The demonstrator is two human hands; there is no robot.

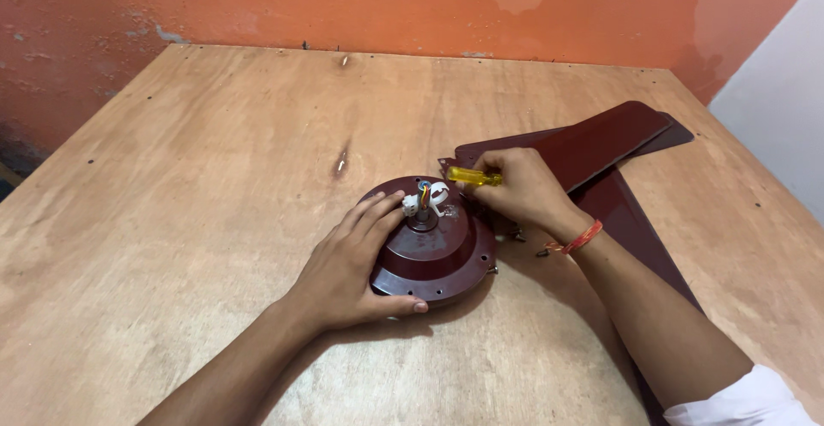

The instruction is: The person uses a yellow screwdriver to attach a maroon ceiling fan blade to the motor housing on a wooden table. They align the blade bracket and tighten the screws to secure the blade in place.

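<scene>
Head view: fan motor (433, 250), dark red, rests mid-table (189, 220). Our left hand (352, 263) lies spread over its near side, fingers apart, steadying it. Our right hand (524, 190) clamps a yellow-handled screwdriver (475, 176), tip hidden. Fan blades (601, 147) lie stacked behind, kept aside.

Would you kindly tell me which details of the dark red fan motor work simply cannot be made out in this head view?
- Yellow-handled screwdriver: its tip is hidden behind the right hand.
- Round dark red fan motor housing: its left side is covered by the left hand.
- Dark red fan blades: partly hidden under the right forearm, cut off at the bottom edge.
- Coloured wires at the motor's centre: too small to trace.
- Small screws near the wrist: too small to identify.
</scene>
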